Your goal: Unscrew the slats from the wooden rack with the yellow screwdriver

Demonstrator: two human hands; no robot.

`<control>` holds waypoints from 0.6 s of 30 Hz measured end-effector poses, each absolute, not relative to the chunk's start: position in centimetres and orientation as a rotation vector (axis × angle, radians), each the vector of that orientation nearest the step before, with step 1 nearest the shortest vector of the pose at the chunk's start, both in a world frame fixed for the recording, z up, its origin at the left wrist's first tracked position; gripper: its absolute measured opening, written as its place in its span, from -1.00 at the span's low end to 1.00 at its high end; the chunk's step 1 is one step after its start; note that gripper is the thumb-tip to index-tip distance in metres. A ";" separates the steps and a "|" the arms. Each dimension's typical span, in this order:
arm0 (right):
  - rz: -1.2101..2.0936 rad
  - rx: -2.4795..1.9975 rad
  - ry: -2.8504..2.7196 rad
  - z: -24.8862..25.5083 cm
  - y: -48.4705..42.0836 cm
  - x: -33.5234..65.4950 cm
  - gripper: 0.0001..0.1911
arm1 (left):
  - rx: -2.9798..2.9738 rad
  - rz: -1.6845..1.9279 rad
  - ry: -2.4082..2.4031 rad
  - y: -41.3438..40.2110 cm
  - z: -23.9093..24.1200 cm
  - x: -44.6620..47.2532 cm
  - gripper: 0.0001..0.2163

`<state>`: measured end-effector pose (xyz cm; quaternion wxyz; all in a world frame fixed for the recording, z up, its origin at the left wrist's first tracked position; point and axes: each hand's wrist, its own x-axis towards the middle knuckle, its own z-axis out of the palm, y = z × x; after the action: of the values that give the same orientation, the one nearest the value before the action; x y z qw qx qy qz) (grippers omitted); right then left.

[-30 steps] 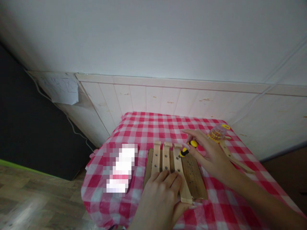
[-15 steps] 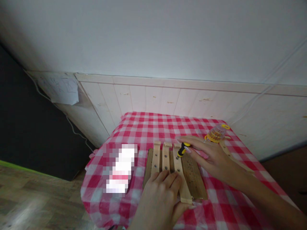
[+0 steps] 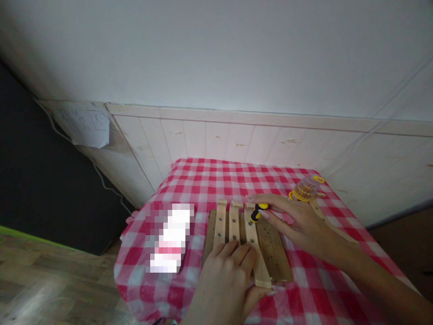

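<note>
A wooden board [image 3: 272, 246] with three pale slats [image 3: 233, 221] screwed across it lies on a red and white checked tablecloth [image 3: 216, 180]. My left hand [image 3: 228, 280] rests flat on the near ends of the slats, fingers spread, thumb at the near edge. My right hand [image 3: 297, 223] pinches a short yellow and black screwdriver [image 3: 257, 212] between its fingertips. The screwdriver's tip stands on the far end of the right slat.
A small clear jar with a yellow lid [image 3: 304, 188] stands at the table's far right. A loose wooden slat [image 3: 329, 223] lies beside my right wrist. A blurred white and pink object [image 3: 169, 239] lies left of the board. White wood panelling [image 3: 237, 135] backs the table.
My right hand has moved the screwdriver left and set it more upright over the right slat's far end. My left hand has stayed on the slats.
</note>
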<state>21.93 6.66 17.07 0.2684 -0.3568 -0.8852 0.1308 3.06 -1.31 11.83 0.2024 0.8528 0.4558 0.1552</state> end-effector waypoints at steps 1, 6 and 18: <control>0.340 -0.967 -2.381 17.1 6.7 21.9 -0.78 | 2.381 0.433 1.272 -1.3 11.8 3.1 -0.60; 0.020 -1.052 -2.353 16.6 6.9 22.0 -0.77 | 2.375 0.408 1.272 -1.3 11.7 3.1 -0.58; 0.000 -1.225 -2.368 15.5 7.4 21.7 -0.46 | 2.352 0.408 1.269 -1.4 11.7 3.2 -0.59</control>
<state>21.70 7.36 15.50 0.2356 -0.4466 -0.8632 -0.0001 3.15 -1.36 11.70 0.2174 0.8492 0.4581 0.1473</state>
